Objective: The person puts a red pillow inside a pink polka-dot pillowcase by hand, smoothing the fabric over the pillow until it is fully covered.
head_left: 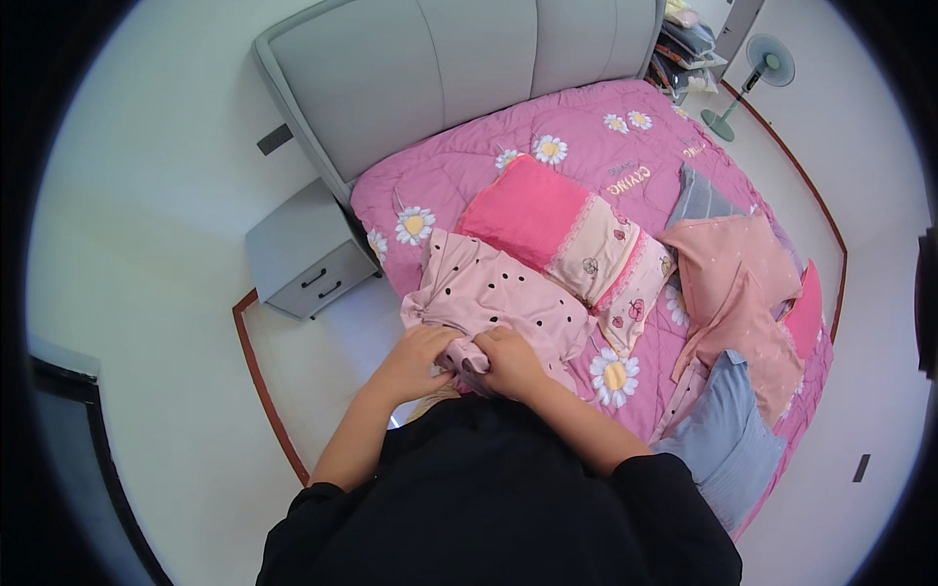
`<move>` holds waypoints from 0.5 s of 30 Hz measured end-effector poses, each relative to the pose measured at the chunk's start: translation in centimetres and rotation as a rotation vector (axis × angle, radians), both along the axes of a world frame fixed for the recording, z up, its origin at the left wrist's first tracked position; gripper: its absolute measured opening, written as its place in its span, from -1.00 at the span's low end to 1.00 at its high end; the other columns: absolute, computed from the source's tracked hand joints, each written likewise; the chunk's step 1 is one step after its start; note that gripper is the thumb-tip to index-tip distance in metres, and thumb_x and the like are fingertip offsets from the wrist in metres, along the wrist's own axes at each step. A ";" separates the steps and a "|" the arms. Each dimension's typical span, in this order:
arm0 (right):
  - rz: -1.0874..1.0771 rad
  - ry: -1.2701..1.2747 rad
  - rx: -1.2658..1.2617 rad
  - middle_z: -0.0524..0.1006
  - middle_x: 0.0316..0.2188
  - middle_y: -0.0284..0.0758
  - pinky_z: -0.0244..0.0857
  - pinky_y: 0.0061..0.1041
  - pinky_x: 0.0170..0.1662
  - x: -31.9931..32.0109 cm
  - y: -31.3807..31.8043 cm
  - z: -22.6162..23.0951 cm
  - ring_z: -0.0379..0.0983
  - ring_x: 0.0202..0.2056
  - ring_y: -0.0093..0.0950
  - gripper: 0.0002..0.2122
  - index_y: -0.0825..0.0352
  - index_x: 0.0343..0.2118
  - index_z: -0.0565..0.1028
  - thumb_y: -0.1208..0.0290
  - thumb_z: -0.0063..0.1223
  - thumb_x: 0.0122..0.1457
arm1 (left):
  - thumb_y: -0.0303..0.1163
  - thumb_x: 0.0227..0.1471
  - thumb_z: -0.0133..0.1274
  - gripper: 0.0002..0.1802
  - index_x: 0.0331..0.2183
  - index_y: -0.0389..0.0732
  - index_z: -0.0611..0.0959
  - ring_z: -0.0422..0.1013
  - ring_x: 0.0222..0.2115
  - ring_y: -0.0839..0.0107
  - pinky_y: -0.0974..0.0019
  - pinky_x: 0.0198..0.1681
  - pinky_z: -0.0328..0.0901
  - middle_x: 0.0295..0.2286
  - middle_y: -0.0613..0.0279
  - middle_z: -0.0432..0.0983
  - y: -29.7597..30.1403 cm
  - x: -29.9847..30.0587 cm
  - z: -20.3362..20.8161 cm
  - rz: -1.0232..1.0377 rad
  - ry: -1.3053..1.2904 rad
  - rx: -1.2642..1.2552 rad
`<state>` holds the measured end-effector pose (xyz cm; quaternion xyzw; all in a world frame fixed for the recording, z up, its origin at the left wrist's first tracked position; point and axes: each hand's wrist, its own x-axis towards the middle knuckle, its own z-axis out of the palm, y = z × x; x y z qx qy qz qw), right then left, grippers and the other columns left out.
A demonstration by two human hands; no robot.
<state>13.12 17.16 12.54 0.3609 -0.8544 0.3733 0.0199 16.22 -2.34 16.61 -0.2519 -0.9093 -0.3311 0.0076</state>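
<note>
A pale pink pillowcase with black dots (503, 289) lies rumpled at the near left edge of the bed. Both hands hold its near end, where the cloth is bunched up between them. My left hand (422, 357) is closed on the left side of the bunch, fingers partly hidden in the folds. Opposite it, my right hand (510, 359) grips the cloth with bent fingers. Just beyond the pillowcase is a pillow in a bright pink and cream cover (528, 210) with a lace trim and printed fruit.
Under everything spreads a purple-pink quilt with daisies (614, 379). Salmon pillows (738, 262) and a blue-grey pillow (728, 430) lie to the right. A grey headboard (469, 59) stands behind, a grey nightstand (311, 256) at left, and a green fan (770, 62) at far right.
</note>
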 end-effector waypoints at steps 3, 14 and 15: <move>-0.006 0.008 0.006 0.43 -0.54 -0.24 0.19 -0.33 -0.31 1.0 -0.5 -0.5 0.35 -0.42 -0.27 -0.76 0.32 -0.50 0.41 0.35 0.14 -0.26 | -0.49 -0.47 0.20 -0.47 -0.26 -0.23 0.48 0.32 -0.20 0.15 0.22 -0.13 0.19 -0.29 0.11 0.43 0.5 -0.1 -1.0 -0.014 -0.014 -0.019; -0.247 0.047 0.012 0.41 -0.25 -0.23 0.11 -0.34 -0.08 3.2 3.8 0.1 0.30 -0.15 -0.30 -0.51 0.28 -0.18 0.37 0.35 0.17 -0.30 | -0.54 -0.46 0.15 -0.66 -0.42 -0.18 0.55 0.40 -0.36 0.14 0.24 -0.28 0.27 -0.43 0.13 0.49 0.8 -1.1 -3.3 0.065 0.155 -0.051; -0.293 0.136 0.047 0.38 -0.18 -0.23 0.07 -0.34 -0.03 3.4 4.9 0.4 0.26 -0.08 -0.30 -0.44 0.27 -0.10 0.33 0.34 0.18 -0.30 | -0.54 -0.46 0.15 -0.67 -0.43 -0.17 0.56 0.40 -0.37 0.14 0.24 -0.29 0.27 -0.44 0.14 0.49 0.3 -1.3 -3.4 0.178 0.191 0.019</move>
